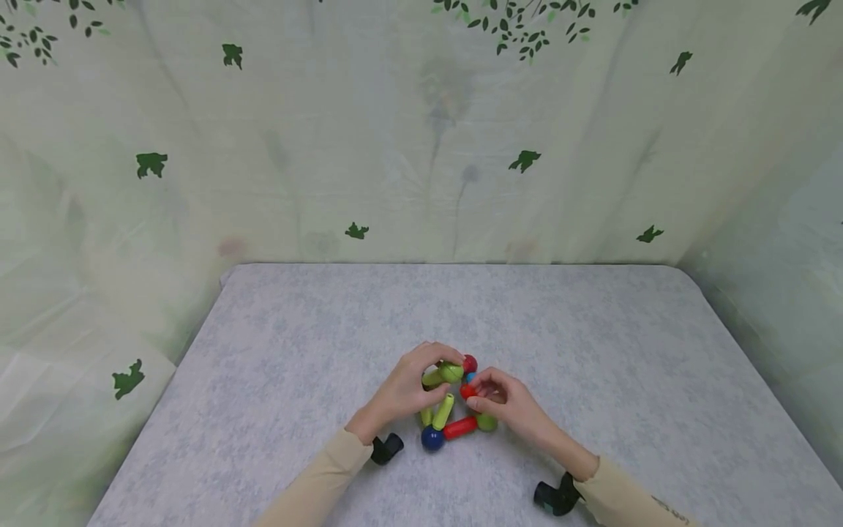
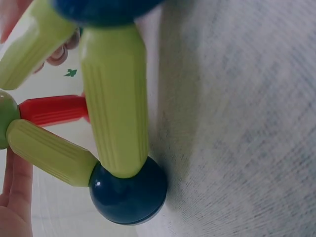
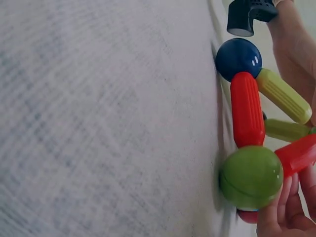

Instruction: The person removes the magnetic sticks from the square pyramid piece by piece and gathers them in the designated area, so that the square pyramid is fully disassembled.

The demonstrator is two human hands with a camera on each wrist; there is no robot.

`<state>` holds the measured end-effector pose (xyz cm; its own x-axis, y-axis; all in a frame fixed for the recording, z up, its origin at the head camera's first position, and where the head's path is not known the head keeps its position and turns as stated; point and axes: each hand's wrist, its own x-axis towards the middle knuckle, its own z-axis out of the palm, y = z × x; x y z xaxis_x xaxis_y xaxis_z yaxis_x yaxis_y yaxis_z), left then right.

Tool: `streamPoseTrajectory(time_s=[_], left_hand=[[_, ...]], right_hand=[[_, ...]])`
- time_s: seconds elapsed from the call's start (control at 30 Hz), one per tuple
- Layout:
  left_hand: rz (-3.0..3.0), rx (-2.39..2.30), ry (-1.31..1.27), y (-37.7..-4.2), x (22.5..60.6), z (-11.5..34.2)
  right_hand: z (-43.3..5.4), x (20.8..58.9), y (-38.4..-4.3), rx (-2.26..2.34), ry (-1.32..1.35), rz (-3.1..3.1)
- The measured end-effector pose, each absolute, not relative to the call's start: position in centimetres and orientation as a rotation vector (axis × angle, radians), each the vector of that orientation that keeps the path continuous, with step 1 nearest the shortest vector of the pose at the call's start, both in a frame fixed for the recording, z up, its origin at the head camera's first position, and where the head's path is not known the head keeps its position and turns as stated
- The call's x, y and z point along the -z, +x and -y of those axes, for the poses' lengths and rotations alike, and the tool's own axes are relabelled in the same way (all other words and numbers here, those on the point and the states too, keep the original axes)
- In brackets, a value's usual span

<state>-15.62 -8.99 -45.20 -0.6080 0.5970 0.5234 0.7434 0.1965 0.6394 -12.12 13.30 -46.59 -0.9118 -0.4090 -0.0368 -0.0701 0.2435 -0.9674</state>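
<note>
A frame of toy balls and ribbed rods stands on the table. My left hand [image 1: 411, 377] curves over its left side and grips a green ball [image 1: 451, 372] joined to a light-green rod [image 2: 52, 152]. With fingertips and thumb, my right hand [image 1: 510, 402] pinches a red rod [image 3: 298, 154] that slants up from the lower green ball [image 3: 251, 177]. Another red rod [image 1: 460, 427] links that ball to the dark blue ball [image 1: 432, 438] at the near corner. A light-green rod [image 1: 443, 411] slants up from the blue ball. Behind the fingers is a red ball [image 1: 470, 364].
The grey cloth-covered table [image 1: 296, 315] surrounds the frame. Black wrist devices [image 1: 387, 449] sit near both wrists. A pale curtain [image 1: 395, 146] with leaf and bird prints hangs behind the table and at both sides.
</note>
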Motion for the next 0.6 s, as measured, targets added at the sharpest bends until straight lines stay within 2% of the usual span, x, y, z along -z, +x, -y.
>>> streamPoseTrajectory(time_s=[0.33,0.6], left_hand=[[2.256,1.485,-1.407,-15.7,45.1,9.0],[2.228,1.526,-1.442,-14.1,41.7,8.8]], right_hand=[[-13.9,47.1,-13.5,1.877,-0.552,-2.301],[-13.3,46.3,-14.5,1.795,-0.666,-2.340]])
